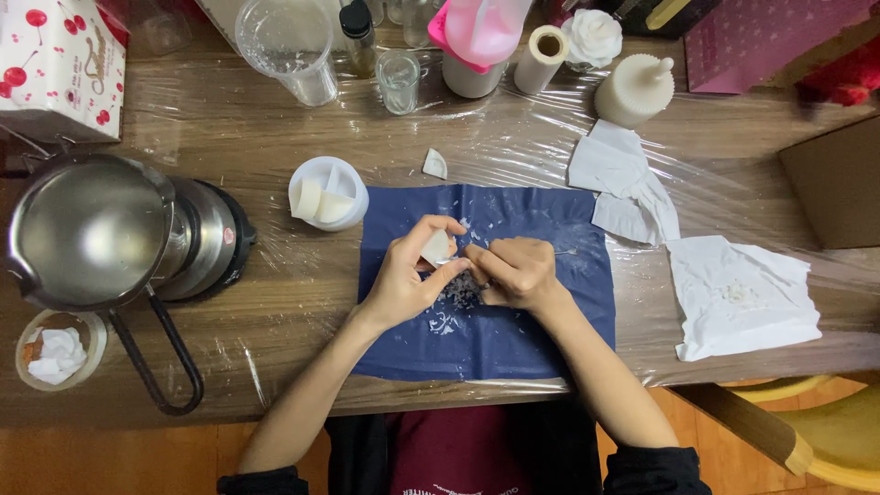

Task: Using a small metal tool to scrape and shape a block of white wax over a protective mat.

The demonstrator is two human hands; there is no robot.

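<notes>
My left hand (408, 275) pinches a small white wax chunk (436, 247) above a dark blue cloth (568, 302). My right hand (518, 272) grips a thin metal tool (561, 251) whose tip points right; its fingers meet the chunk. Below the two hands lies a pile of white and grey wax shavings (458, 298) on the cloth.
A steel pot (87, 229) with a black handle sits on a small burner at left. A white bowl (327, 192) holds wax pieces. Crumpled white tissues (742, 293) lie at right. Cups, bottles and a white candle (632, 90) stand along the back.
</notes>
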